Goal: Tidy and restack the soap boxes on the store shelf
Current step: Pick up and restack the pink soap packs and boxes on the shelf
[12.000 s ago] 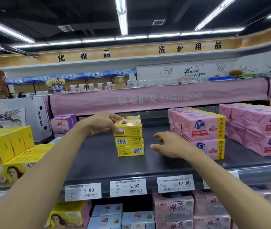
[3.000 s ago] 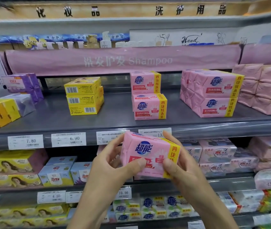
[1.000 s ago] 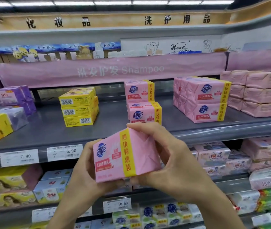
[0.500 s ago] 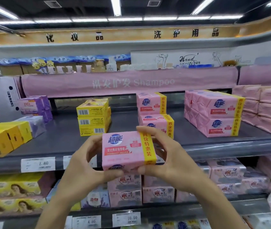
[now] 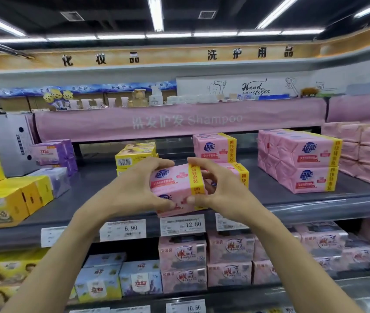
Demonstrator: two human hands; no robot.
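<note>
Gripping the pink soap pack (image 5: 175, 186) from both ends, the 2 hands fill the middle of my head-camera feed. The left hand (image 5: 134, 190) has its thumb under the near lower edge and its fingers curled over the top left corner. The right hand (image 5: 220, 188) grasps the other end, thumb low and fingers hooked over the top just past the pack's yellow band. I read the pack as sitting over the front lip of the grey shelf (image 5: 84, 199), tipped so that its printed top faces me. I cannot tell from here whether its underside touches the lip. Directly behind it, partly hidden by the right hand's fingers, stands a stack of 2 matching pink packs (image 5: 214, 147), the upper one set a little further back than the lower. To the left of that, behind the left hand, is a stack of yellow boxes (image 5: 134, 154) with barcodes facing me. Further right, well apart from the hands, a larger block of pink packs (image 5: 303, 163) stands 2 high. At the left end of the shelf I see purple boxes (image 5: 53, 152) and bigger yellow cartons (image 5: 5, 199). On the shelf's front rail, the 12.80 price tag (image 5: 182, 225) sits just below the held pack and the 6.90 tag (image 5: 123, 229) is beside it on the left. A pink Shampoo banner (image 5: 179, 123) runs across above.
</note>
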